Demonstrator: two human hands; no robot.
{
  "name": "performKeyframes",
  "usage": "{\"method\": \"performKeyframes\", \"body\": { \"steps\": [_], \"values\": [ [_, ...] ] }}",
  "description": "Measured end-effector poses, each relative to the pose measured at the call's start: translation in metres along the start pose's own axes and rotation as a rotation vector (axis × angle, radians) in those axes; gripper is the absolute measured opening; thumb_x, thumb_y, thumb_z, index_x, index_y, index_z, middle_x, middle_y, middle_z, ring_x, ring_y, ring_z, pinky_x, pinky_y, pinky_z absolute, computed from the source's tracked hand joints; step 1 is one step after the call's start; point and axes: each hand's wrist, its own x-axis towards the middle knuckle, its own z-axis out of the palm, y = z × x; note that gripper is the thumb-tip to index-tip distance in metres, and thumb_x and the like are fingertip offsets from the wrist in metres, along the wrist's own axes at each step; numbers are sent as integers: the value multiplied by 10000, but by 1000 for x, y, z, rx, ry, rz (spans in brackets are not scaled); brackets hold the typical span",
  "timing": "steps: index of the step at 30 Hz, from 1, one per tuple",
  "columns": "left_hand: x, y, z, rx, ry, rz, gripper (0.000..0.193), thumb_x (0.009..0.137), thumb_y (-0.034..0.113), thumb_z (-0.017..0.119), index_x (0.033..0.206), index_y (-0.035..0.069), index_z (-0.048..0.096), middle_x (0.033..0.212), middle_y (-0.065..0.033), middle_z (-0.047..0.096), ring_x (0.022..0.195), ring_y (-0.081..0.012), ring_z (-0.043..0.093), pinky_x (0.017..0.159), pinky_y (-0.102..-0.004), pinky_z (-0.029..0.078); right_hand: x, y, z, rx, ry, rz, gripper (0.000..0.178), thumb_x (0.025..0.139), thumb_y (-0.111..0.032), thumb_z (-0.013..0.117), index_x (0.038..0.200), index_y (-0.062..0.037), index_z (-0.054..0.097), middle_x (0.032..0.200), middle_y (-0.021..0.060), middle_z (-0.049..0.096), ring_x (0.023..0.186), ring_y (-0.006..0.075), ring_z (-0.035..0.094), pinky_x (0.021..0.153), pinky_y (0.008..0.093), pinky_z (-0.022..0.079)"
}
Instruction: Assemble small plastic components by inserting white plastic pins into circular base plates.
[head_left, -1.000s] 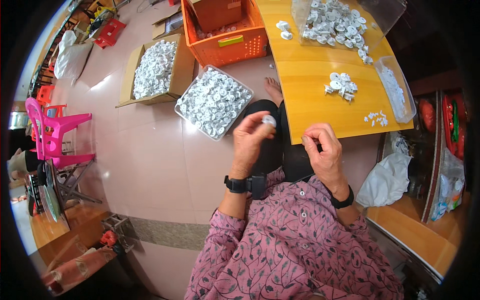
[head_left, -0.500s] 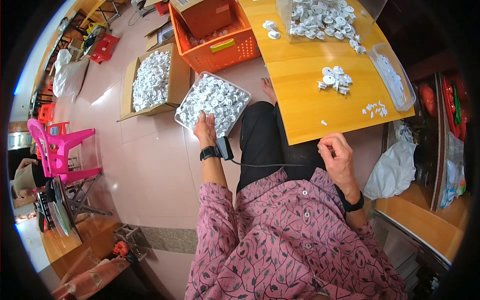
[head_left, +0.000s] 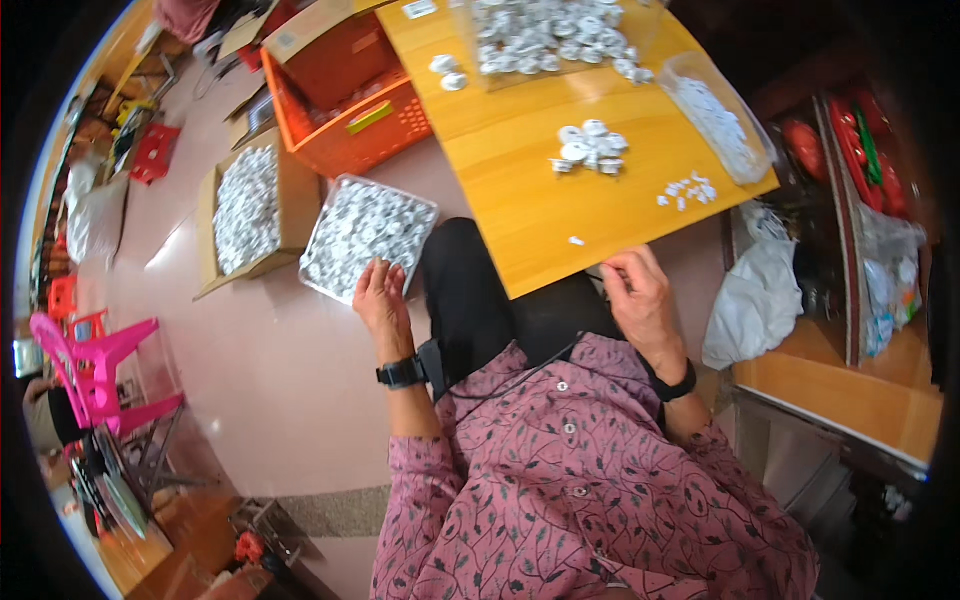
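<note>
My left hand (head_left: 383,305) is at the near right corner of a clear plastic tub (head_left: 322,288) on the floor, heaped with small white round plastic parts (head_left: 368,232). Its fingers point up, slightly apart, and nothing shows in them. Just below the front edge of the yellow wooden table (head_left: 520,230), my right hand (head_left: 638,295) has thumb and forefinger pinched together; anything between them is too small to make out. One tiny white piece (head_left: 576,241) lies near that edge. Farther in sit a cluster of white round parts (head_left: 590,147) and several tiny white pieces (head_left: 688,190).
A clear bin of white parts (head_left: 555,35) stands at the table's far side, and a long clear box (head_left: 715,115) at its right. Left of the tub are a filled cardboard box (head_left: 247,210) and an orange crate (head_left: 350,140). A pink chair (head_left: 100,370) stands far left.
My left hand has drawn back from over the tub's parts toward me. My right hand stays pinched by the table edge. The whole view has shifted, moving the table leftward in the picture.
</note>
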Motion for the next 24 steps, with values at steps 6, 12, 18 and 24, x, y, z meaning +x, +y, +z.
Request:
{"method": "performKeyframes", "body": {
  "steps": [6, 12, 18, 24],
  "values": [
    [-82, 35, 92, 376, -248, 281, 205, 946, 105, 674, 1104, -26, 671, 902, -60, 678, 765, -119, 653, 693, -242, 534, 4, 0, 0, -184, 30, -156, 180, 822, -6, 665, 997, -23, 627, 971, 126, 593, 913, 324, 587, 802, 415, 476],
    [-107, 15, 136, 641, -565, 418, 142, 921, 82, 693, 1018, -23, 690, 838, -21, 643, 703, -85, 594, 650, -229, 489, 12, -13, 5, -343, -97, -309, 397, 817, -123, 713, 1183, -6, 609, 1120, 116, 565, 1016, 302, 551, 864, 423, 433],
    [-105, 12, 184, 955, -666, 684, 253, 897, 115, 713, 1108, -21, 677, 890, -97, 671, 723, -127, 639, 645, -273, 526, 7, -14, 3, -386, -181, -314, 515, 786, -184, 759, 1221, 21, 574, 1207, 125, 539, 1062, 297, 525, 899, 418, 426],
    [-96, 3, 220, 1133, -727, 757, 301, 876, 113, 720, 1155, 9, 678, 991, -165, 632, 733, -203, 672, 656, -313, 542, 4, 0, 5, -349, -56, -366, 252, 783, -62, 658, 1024, 10, 653, 1056, 92, 588, 975, 262, 568, 850, 371, 481]
  ]
}}
